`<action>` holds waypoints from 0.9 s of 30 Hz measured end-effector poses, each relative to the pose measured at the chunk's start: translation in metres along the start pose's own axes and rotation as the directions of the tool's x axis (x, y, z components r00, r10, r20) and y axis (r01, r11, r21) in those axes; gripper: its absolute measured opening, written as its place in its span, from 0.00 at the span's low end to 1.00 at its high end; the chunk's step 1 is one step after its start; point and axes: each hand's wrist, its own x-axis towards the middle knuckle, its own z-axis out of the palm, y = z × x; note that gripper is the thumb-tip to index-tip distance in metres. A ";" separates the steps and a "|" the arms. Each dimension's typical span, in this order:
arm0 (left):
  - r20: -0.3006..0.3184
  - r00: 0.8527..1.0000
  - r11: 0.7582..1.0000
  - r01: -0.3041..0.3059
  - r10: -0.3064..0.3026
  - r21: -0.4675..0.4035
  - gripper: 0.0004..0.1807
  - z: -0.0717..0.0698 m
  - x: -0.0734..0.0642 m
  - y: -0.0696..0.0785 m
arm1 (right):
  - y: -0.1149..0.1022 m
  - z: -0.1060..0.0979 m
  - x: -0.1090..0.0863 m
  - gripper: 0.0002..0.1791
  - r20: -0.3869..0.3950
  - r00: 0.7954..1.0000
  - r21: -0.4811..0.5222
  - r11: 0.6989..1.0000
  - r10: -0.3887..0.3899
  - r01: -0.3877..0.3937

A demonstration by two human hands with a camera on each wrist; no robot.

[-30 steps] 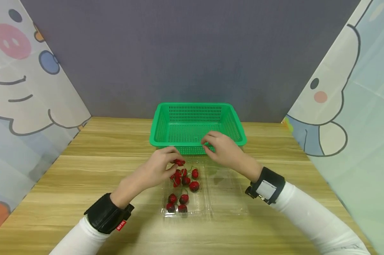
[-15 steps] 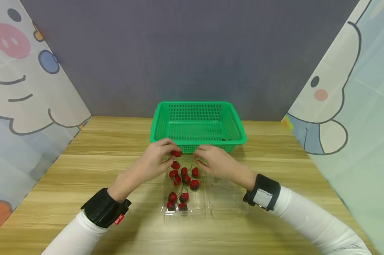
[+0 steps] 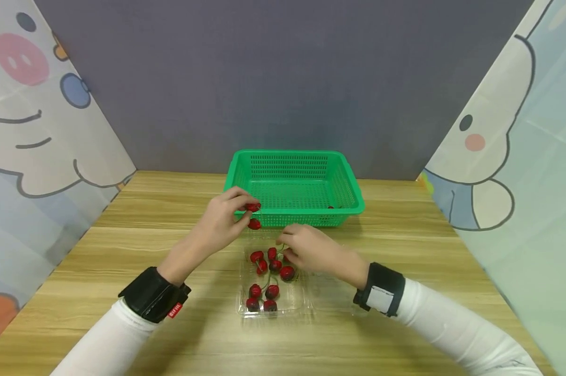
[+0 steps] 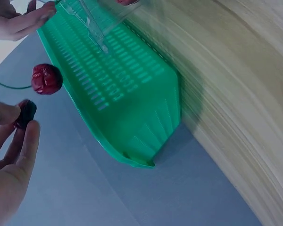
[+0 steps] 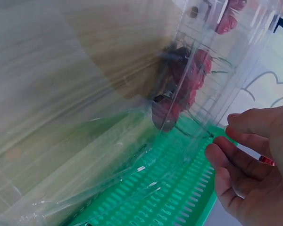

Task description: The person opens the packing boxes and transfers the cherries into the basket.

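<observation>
My left hand (image 3: pixel 219 219) pinches a dark red cherry (image 4: pixel 26 113) between thumb and fingers, above the front left of the green basket. A second cherry (image 4: pixel 47 79), joined by a green stem, hangs beside it. My right hand (image 3: pixel 311 248) is low over the clear plastic box (image 3: pixel 292 302), its thumb and fingers apart around a thin stem. In the right wrist view, a cherry (image 5: pixel 165 114) with that stem lies near those fingertips. Several more cherries (image 3: pixel 272 291) lie in the box's left half; one is partly hidden by the right hand.
The green basket (image 3: pixel 294 218) stands behind the box, against the grey wall (image 3: pixel 283 78). A small red cherry (image 3: pixel 330 208) shows at its right front. The box's clear lid (image 3: pixel 334 295) lies open flat on the wooden table (image 3: pixel 170 209), to the right.
My left hand has lifted the joined cherries up and away from the box toward the basket. My right hand has moved from the basket down to the box. A cherry now shows in the basket.
</observation>
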 end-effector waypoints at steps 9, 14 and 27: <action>-0.068 0.997 0.998 0.037 -0.033 0.055 0.11 0.000 0.008 -0.006 | -0.004 0.006 0.002 0.11 0.039 0.999 -0.043 0.999 0.008 -0.006; -0.066 0.996 0.996 0.066 -0.062 0.057 0.12 0.000 0.012 -0.010 | -0.006 0.007 0.004 0.12 0.042 0.999 -0.043 0.999 -0.006 0.008; -0.043 0.994 0.990 0.105 -0.101 0.097 0.11 0.005 0.021 -0.016 | -0.010 0.011 0.003 0.07 0.044 0.999 0.032 0.999 0.013 -0.015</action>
